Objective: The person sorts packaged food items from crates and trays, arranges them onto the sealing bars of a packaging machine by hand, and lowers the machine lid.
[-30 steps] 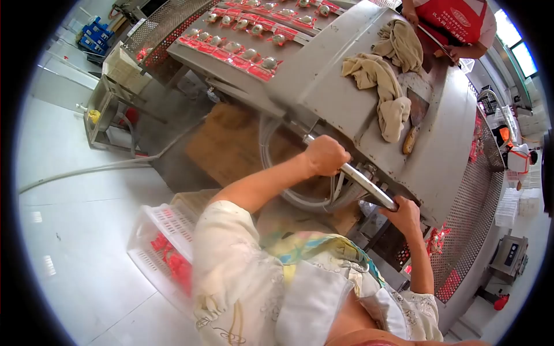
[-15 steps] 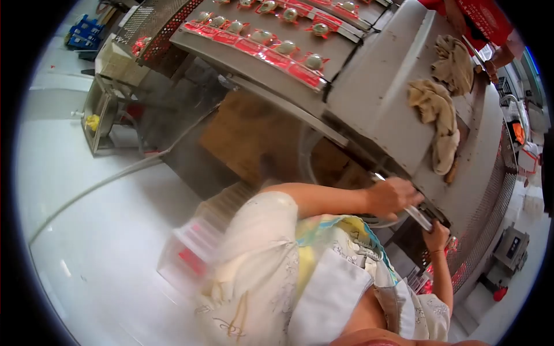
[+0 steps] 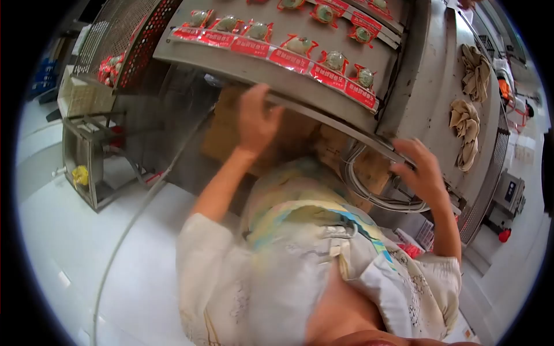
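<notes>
Fingers of the left hand (image 3: 258,124) are parted, with the thumb standing well away from them; the hand is blurred and lies at the front edge of a metal bed (image 3: 231,64). Whether it touches that edge cannot be told. On the right hand (image 3: 424,173), the fingers are curved and the thumb is apart, leaving a gap between; their tips come up to the front rail (image 3: 332,120) near the bed's right end, where contact is also unclear.

Across the bed, just beyond both hands, lie rounded, greenish-grey packets (image 3: 299,46) in clear and red wrapping. Six form the front row, bordered on the person's side by a line of red printed strips (image 3: 287,59). More packets lie in rows behind, partly cut off by the top of the view.

To the right is a plain metal section (image 3: 426,72); farther right, two crumpled tan cloths lie one beyond the other, the far cloth (image 3: 475,74) and the near cloth (image 3: 465,130). At the upper left, a perforated metal bin (image 3: 144,49) holds small red items (image 3: 109,69). Below the bed are brown cardboard (image 3: 222,124) and, near the right hand, looped pale tubing (image 3: 381,199).
</notes>
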### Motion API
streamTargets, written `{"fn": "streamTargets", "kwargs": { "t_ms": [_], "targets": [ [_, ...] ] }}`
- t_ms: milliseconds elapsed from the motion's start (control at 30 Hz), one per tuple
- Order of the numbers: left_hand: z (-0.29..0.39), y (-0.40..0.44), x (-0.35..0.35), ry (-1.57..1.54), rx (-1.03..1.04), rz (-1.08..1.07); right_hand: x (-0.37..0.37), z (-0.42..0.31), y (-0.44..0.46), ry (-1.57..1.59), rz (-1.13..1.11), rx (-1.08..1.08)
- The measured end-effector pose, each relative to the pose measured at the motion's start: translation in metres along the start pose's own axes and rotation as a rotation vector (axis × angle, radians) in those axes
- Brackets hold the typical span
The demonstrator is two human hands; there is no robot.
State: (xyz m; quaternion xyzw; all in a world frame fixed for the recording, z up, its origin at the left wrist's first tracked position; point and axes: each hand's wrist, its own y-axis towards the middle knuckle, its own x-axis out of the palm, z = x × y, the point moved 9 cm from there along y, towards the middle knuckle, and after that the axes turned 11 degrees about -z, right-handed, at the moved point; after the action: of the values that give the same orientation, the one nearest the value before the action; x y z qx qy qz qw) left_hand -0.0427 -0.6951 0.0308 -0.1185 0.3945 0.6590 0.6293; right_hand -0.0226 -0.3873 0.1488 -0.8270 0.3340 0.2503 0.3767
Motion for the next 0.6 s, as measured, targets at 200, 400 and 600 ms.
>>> {"fn": "streamTargets", "kwargs": {
  "t_ms": [200, 400, 600],
  "targets": [
    [-0.087, 0.084, -0.085, 0.387, -0.003, 0.106, 0.028, 0.044, 0.125, -0.28, 0.247, 0.257],
    [-0.172, 0.176, -0.082, 0.693, -0.272, -0.197, 0.031, 0.045, 0.224, -0.192, 0.361, 0.514],
    [-0.178, 0.216, -0.033, 0.582, -0.163, -0.409, 0.008, 0.031, 0.266, -0.2, 0.391, 0.473]
  ]
}}
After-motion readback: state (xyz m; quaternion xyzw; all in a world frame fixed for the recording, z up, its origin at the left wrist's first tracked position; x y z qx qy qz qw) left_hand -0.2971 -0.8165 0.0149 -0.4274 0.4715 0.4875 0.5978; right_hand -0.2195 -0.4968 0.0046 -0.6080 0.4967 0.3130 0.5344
